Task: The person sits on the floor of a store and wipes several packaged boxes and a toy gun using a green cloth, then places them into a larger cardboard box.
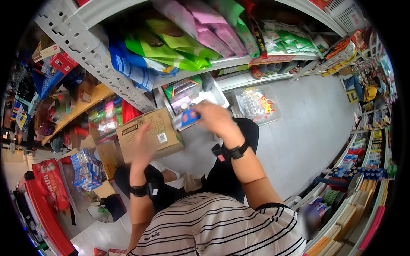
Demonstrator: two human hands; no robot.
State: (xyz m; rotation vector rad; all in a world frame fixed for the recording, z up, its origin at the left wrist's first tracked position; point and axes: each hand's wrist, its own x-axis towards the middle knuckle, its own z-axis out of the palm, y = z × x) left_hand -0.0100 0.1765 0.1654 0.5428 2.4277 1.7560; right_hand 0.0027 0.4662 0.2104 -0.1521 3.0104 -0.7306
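My right hand [215, 118] is closed on a small blue and red package [189, 116], held at the near edge of a white bin [221, 99]. In that bin lie a dark green and orange box [186, 88], a dark cylinder and a few small containers. My left hand [145, 143] hovers over or touches a brown cardboard box [164, 136] with a printed label. It is smeared by motion, so its fingers cannot be made out. Both wrists wear black bands.
Shelves with green and pink bags [209, 34] rise ahead. A clear plastic container [254, 106] of packaged goods sits on the grey floor [303, 123]. Stocked shelves line the right. Opened cartons and a blue patterned box [86, 168] stand at left.
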